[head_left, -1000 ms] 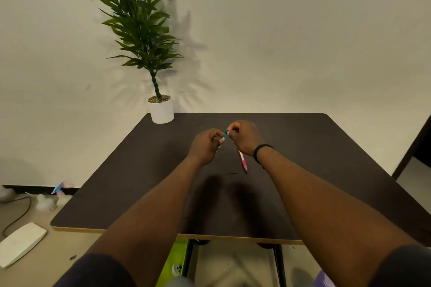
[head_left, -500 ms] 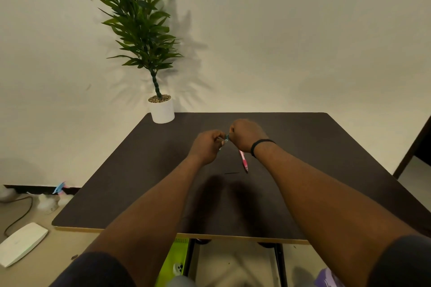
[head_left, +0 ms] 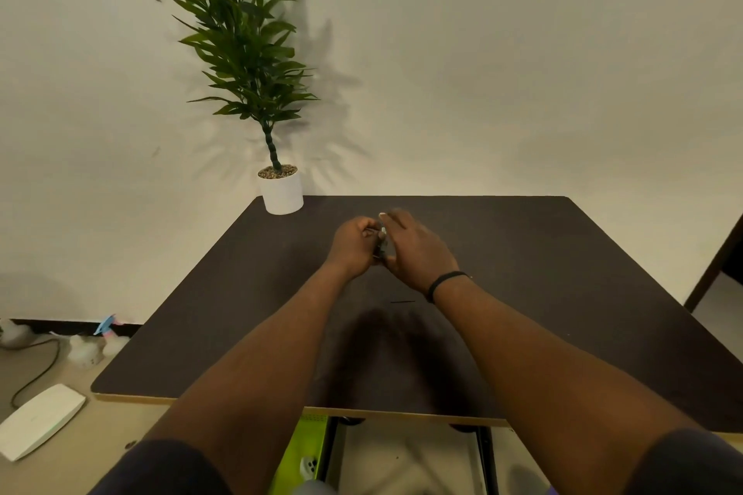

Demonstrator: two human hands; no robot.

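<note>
Over the middle of the dark table (head_left: 563,273) my two hands meet. My left hand (head_left: 354,243) has its fingers curled round a small teal and silver pen (head_left: 382,234), most of which the hands cover. My right hand (head_left: 418,249), with a black band on its wrist, lies against the pen's right side with fingers stretched forward; it is blurred. The pink pen seen earlier on the table is hidden under my right wrist. A thin dark sliver (head_left: 402,301) lies on the table just in front of my hands.
A potted plant in a white pot (head_left: 282,193) stands at the table's far left corner against the wall. On the floor to the left lie a white flat device (head_left: 40,418), a cable and small bottles. A green box (head_left: 305,450) sits under the table's near edge.
My right hand has uncurled from the pen's end and now lies with fingers straight beside it, covering the pink pen. My left hand keeps its grip in about the same place.
</note>
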